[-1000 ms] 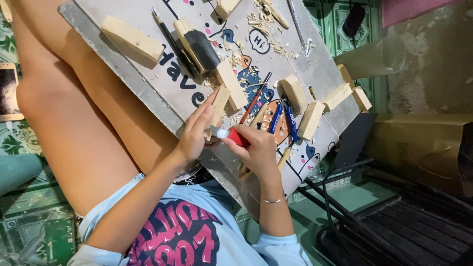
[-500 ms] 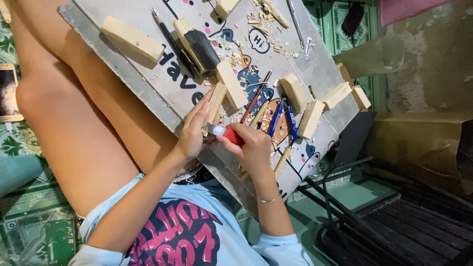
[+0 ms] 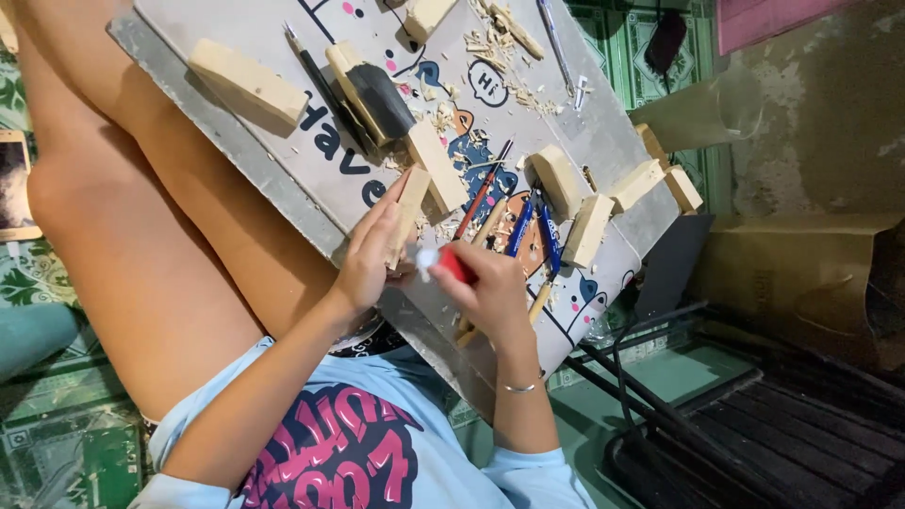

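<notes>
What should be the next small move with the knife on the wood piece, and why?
Probably a short, shallow cut away from the left hand. The right hand holds the red-handled knife at the lower end of the small wood block, close to the left fingers.

Pale tan wooden block [image 3: 407, 213], red-handled knife [image 3: 451, 265] with a white tip. Grey board [image 3: 283, 141] printed with dark blue lettering, cartoon shapes, pink dots. Blue pens [image 3: 533, 231]. Light blue shirt [image 3: 349, 452], pink graphic.

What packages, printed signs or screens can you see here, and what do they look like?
Printed board: on the lap, grey, with cartoon figures and dark lettering.
Phone: far left on the floor, pale frame, dark screen.
Cardboard box: right, by the wall, plain brown.
Dark phone-like device: top, black.
</notes>
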